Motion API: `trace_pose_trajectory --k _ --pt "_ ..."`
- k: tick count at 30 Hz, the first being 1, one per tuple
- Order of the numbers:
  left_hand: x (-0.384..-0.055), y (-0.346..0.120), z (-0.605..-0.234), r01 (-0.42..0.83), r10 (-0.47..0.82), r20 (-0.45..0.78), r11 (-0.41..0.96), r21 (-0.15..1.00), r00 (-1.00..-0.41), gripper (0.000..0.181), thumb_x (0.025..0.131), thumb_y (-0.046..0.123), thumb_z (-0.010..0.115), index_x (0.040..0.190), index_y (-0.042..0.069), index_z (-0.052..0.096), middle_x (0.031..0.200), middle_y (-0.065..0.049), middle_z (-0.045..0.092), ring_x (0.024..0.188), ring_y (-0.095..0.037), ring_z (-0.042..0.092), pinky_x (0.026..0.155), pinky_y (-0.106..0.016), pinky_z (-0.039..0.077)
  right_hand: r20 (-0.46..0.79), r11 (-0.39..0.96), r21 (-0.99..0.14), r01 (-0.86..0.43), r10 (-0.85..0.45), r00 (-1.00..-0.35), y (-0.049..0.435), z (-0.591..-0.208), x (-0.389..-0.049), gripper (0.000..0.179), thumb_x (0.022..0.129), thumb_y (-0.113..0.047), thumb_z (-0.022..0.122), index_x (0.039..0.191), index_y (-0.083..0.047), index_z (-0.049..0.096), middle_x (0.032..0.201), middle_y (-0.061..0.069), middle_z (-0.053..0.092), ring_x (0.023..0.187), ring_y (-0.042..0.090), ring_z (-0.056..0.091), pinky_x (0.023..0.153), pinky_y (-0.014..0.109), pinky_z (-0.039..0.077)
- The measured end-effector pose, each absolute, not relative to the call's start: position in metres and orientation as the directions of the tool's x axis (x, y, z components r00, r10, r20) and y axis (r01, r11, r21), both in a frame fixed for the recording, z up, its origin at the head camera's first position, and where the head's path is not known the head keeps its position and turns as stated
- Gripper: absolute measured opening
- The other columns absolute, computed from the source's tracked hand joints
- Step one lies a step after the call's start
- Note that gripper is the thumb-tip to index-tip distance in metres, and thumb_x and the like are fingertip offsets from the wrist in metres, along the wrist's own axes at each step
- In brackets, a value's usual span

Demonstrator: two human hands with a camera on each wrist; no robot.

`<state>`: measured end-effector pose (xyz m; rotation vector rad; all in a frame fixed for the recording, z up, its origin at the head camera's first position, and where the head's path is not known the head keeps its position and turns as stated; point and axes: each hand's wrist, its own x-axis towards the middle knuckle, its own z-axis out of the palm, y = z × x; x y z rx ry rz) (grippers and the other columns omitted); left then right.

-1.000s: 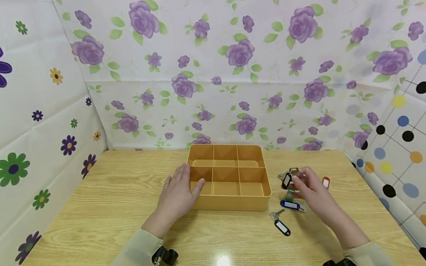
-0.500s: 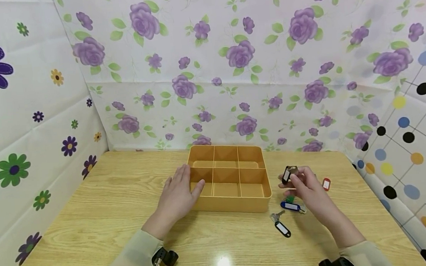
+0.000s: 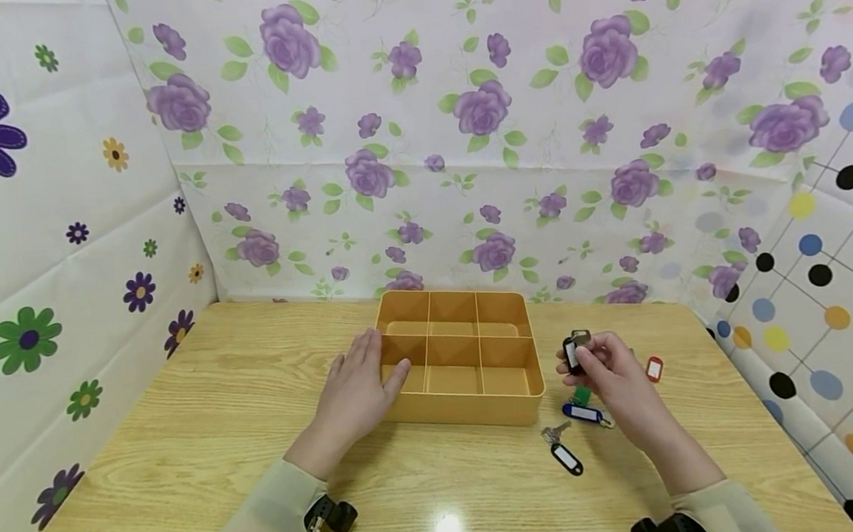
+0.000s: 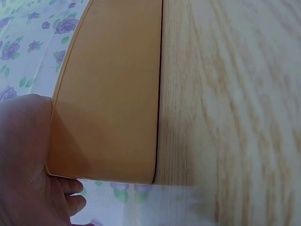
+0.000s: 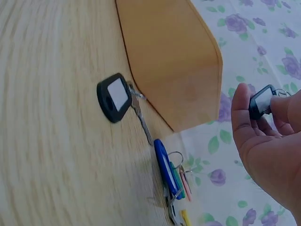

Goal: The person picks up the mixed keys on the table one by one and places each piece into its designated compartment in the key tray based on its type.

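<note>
My left hand (image 3: pixel 353 389) rests with straight fingers on the left side of a tan six-compartment box (image 3: pixel 464 409); the left wrist view shows it at the rim beside the box wall (image 4: pixel 106 94). Right of the box, my right hand (image 3: pixel 623 376) holds a black key tag (image 3: pixel 571 356) with a white label between thumb and fingers, raised over the table. A key ring with a key hangs off that tag, partly behind the thumb. Below this hand lie a green key tag (image 3: pixel 581 397) and a blue key tag (image 3: pixel 582 412).
A second black key tag (image 3: pixel 566 459) with a key (image 3: pixel 556 432) lies at the box's near right corner. Farther right is a red key tag (image 3: pixel 654 368). In the right wrist view a yellow tag (image 5: pixel 186 217) shows low in the cluster. Flowered cloth stands behind the wooden table (image 3: pixel 267 337).
My right hand has lifted a little and drawn slightly left with the black key tag, which now stands more upright. More of the green tag shows. The left hand has stayed on the box.
</note>
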<state>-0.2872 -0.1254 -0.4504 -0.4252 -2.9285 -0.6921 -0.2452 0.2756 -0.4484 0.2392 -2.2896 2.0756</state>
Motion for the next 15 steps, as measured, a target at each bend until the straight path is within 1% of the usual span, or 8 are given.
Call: trace_pose_trajectory --k 3,7,10,15 --pt "-0.288 -0.125 -0.451 0.291 0.243 0.164 0.856 0.427 -0.956 0.090 0.115 0.062 0.042 0.173 -0.006 0.023 0.180 -0.021 0.022 0.168 -0.038 0.017 0.133 -0.064 0.014 0.102 0.059 -0.993 -0.106 -0.059 -0.993 0.273 -0.444 -0.245 0.029 0.119 -0.018 0.051 0.129 0.007 0.041 0.130 0.024 0.061 0.115 0.018 0.075 0.104 0.035 0.060" --pt "-0.288 -0.125 -0.451 0.292 0.242 0.170 0.855 0.428 -0.955 0.089 0.116 0.060 0.043 0.172 -0.006 0.024 0.180 -0.022 0.024 0.168 -0.039 0.018 0.133 -0.064 0.014 0.087 0.048 -0.995 -0.088 -0.014 -0.996 0.271 -0.440 -0.245 0.021 0.118 -0.007 0.051 0.129 0.009 0.044 0.128 0.025 0.061 0.113 0.015 0.076 0.105 0.035 0.059" --pt "-0.288 -0.125 -0.452 0.295 0.242 0.175 0.854 0.429 -0.954 0.089 0.116 0.060 0.044 0.172 -0.006 0.025 0.179 -0.023 0.025 0.167 -0.040 0.019 0.133 -0.064 0.015 0.080 0.056 -0.995 -0.080 0.001 -0.997 0.270 -0.438 -0.245 0.019 0.117 -0.004 0.051 0.130 0.010 0.046 0.131 0.026 0.059 0.113 0.015 0.076 0.106 0.036 0.059" --pt "-0.289 -0.125 -0.453 0.294 0.240 0.176 0.850 0.436 -0.955 0.087 0.116 0.057 0.046 0.172 -0.006 0.024 0.179 -0.023 0.025 0.167 -0.040 0.018 0.133 -0.064 0.014 0.078 0.052 -0.996 -0.077 0.014 -0.997 0.269 -0.434 -0.246 0.021 0.115 -0.001 0.054 0.132 0.012 0.051 0.141 0.028 0.053 0.117 0.018 0.076 0.106 0.035 0.058"
